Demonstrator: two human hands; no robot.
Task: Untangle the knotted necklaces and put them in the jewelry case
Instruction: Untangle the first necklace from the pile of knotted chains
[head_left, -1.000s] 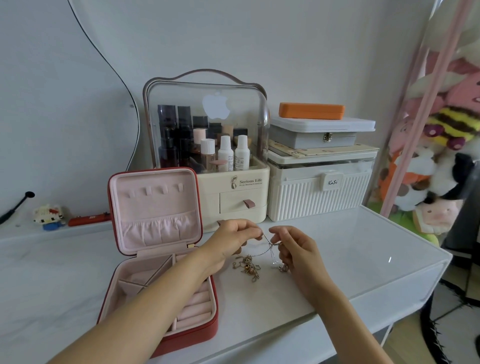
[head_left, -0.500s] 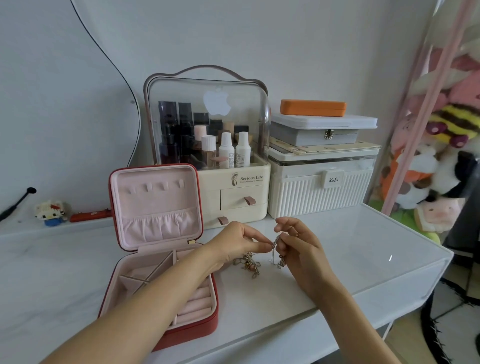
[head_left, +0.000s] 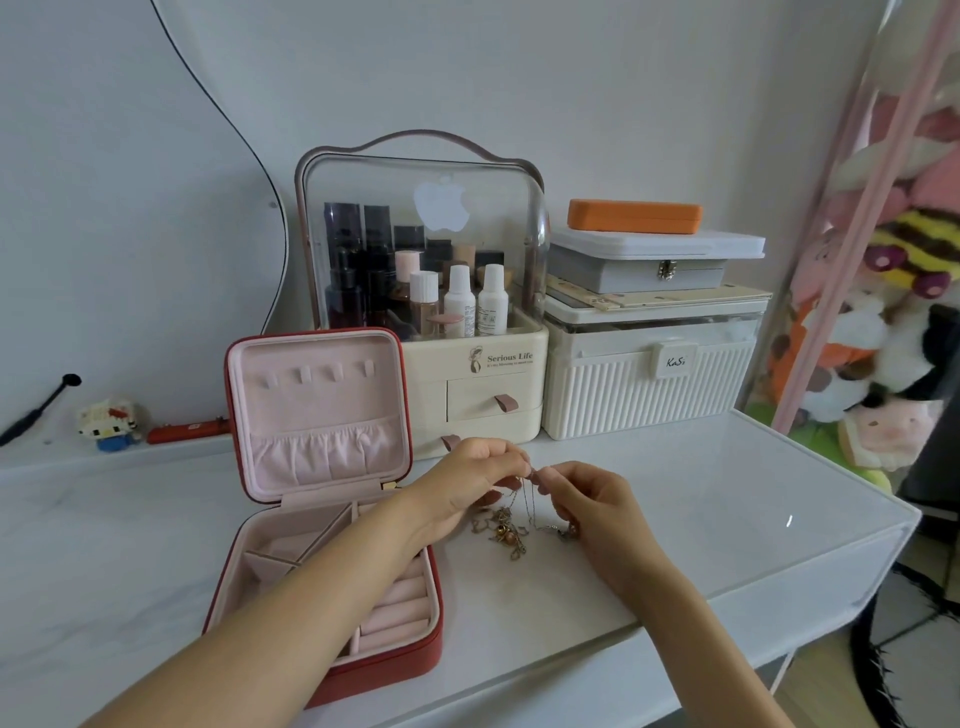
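Left hand (head_left: 470, 486) and right hand (head_left: 589, 501) raised just above table (head_left: 675, 493), fingertips nearly touching, each pinched shut on a thin strand of necklaces (head_left: 511, 527). Strands hanging down from both pinches into a knotted heap resting on table directly below, at 6 o'clock from fingertips. Gold and silver chains apparently mixed in heap; individual pieces not separable by eye. Jewelry case (head_left: 332, 519) standing open at 9 o'clock from heap, just beside left wrist, lid upright, lid hooks bare. Visible compartments and ring rolls empty; part of tray hidden by left forearm.

Progress, as judged: early stage. Knot not yet released, no necklace seen in case. Remaining: separate each chain, then place each in case.
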